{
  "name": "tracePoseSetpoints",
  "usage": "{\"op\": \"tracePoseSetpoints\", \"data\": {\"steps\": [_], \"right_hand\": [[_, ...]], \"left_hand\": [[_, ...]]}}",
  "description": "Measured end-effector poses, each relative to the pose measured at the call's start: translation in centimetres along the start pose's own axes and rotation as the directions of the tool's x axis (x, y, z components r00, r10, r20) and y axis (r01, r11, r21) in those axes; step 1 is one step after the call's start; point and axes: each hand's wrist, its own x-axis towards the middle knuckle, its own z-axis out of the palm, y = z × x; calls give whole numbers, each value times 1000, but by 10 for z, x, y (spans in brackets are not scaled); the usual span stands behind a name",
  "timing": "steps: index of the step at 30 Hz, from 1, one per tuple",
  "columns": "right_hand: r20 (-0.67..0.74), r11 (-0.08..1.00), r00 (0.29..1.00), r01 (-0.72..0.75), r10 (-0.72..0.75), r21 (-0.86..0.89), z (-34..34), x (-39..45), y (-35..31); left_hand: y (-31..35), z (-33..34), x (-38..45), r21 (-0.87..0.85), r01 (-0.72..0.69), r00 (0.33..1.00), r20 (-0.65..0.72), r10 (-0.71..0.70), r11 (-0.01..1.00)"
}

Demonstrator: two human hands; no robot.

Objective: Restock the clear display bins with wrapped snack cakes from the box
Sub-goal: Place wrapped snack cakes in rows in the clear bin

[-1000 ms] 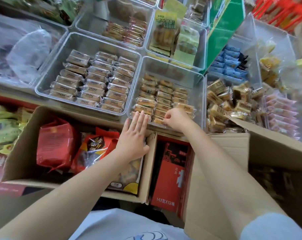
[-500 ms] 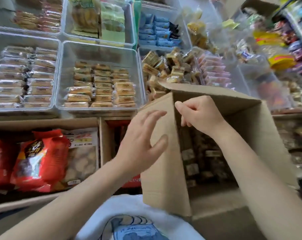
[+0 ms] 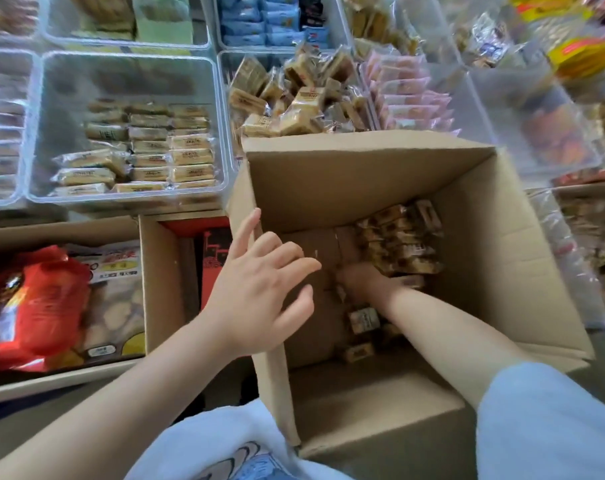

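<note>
A: Clear display bins fill the shelf behind, and an open cardboard box point(image 3: 380, 174) stands in front of them. Where are the snack cakes?

B: Wrapped snack cakes point(image 3: 398, 244) lie stacked at the box's bottom, toward its far right corner, with a few loose ones nearer the person. The right hand point(image 3: 360, 277) reaches deep inside, down among them; whether its fingers hold any cannot be told.

A: And the other hand?

B: The left hand point(image 3: 259, 292) hovers at the box's left wall, fingers spread and loosely bent, holding nothing; its thumb is at the rim.

A: What do the bins hold?

B: The middle bin point(image 3: 128, 67) holds neat rows of flat wrapped cakes point(image 3: 148, 147), its back half bare. The bin to its right point(image 3: 225, 98) is heaped with square wrapped cakes point(image 3: 294, 98). A second carton point(image 3: 155, 271) at left holds red snack bags point(image 3: 34, 299).
</note>
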Motion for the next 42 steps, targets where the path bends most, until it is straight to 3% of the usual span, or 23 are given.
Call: {"op": "tracePoseSetpoints", "data": {"steps": [3,6,8,10,12,14,16,19,20,23,26,29,31,33,36,38,40,42], "right_hand": [[29,986,999,27,-22,-162,19,19,-4],[24,986,999,40,-37,-160,27,29,-3],[-11,998,999,33,-34,-46,16,25,0],[-102,958,995,39,-10,283,-6,17,7],[-180,763,984,116,0,635,-36,7,13],[-285,575,958,219,26,788,-69,-7,15],[-364,410,929,307,67,859,-97,-25,16],[-402,-85,916,400,3,912,-125,-60,11],[-425,-190,905,412,-28,891,-132,-72,8],[-478,-345,878,441,-26,828,-152,-101,-8],[-565,-338,825,526,-21,780,-178,-120,-35],[-628,-300,773,580,-91,758,-214,-129,-75],[-646,-257,757,608,-100,752,-236,-126,-103],[-643,-146,763,631,-58,762,-252,-117,-128],[-665,199,747,651,4,733,-267,-98,-161],[-684,363,728,625,49,691,-276,-81,-180],[-687,462,714,568,134,681,-285,-59,-196],[-695,557,673,486,253,673,-293,-34,-208]], "left_hand": [[0,2,-1,-10,59,998,-5,-59,998],[0,0,4,0,60,998,-20,-60,998],[-6,-2,8,-2,29,999,-35,-30,1000],[-14,-7,17,20,-7,1000,-28,8,1000],[-22,-14,30,48,-31,999,-10,32,998],[-30,-23,42,78,-57,998,0,57,995],[-38,-30,48,116,-75,997,3,75,990],[-39,-34,43,158,-93,995,32,90,983],[-37,-33,39,163,-91,996,33,86,983],[-35,-36,26,18,26,997,-77,-25,999],[-49,-64,21,-400,120,926,-285,-248,909],[-74,-103,23,-736,226,837,-188,-513,638],[-96,-123,19,-854,221,803,-115,-585,471],[-123,-140,9,-890,156,786,-151,-599,429],[-168,-158,-7,-881,154,789,-164,-593,448],[-202,-160,-15,-798,224,798,-179,-576,559],[-242,-152,-25,-629,349,790,-200,-579,694],[-280,-135,-41,-336,455,811,-226,-540,825]]}}
